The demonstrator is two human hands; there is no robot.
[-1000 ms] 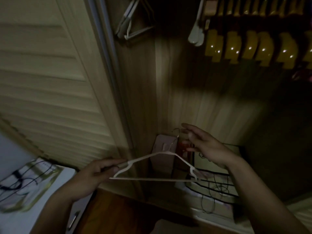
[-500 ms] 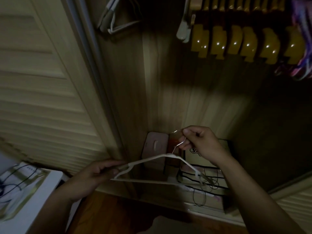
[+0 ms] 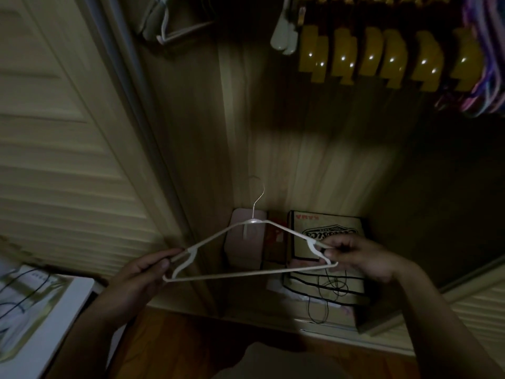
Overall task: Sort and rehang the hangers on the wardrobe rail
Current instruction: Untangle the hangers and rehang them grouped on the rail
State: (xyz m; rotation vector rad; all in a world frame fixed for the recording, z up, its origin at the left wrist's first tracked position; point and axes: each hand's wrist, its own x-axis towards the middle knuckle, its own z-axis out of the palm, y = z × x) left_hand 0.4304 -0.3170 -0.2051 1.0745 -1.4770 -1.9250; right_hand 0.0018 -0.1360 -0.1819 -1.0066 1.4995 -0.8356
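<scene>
A thin white hanger (image 3: 246,275) with a metal hook is held level in front of the open wardrobe, hook pointing up. My left hand (image 3: 136,283) pinches its left shoulder end. My right hand (image 3: 355,258) pinches its right shoulder end. Above, several yellow wooden hangers (image 3: 382,58) hang in a row on the rail. White hangers (image 3: 284,36) hang to their left, and more white hangers (image 3: 169,28) sit at the upper left. Coloured hangers (image 3: 481,72) show at the far right.
A slatted sliding door (image 3: 54,132) stands at the left. On the wardrobe floor sit a printed cardboard box (image 3: 328,228), a pinkish box (image 3: 243,242) and black cords (image 3: 328,291). A white surface with a bag (image 3: 32,302) lies at the lower left.
My right hand let go of the hook and moved down to the hanger's right shoulder. The hanger now stands upright and level between both hands. The view shifted a little to the right.
</scene>
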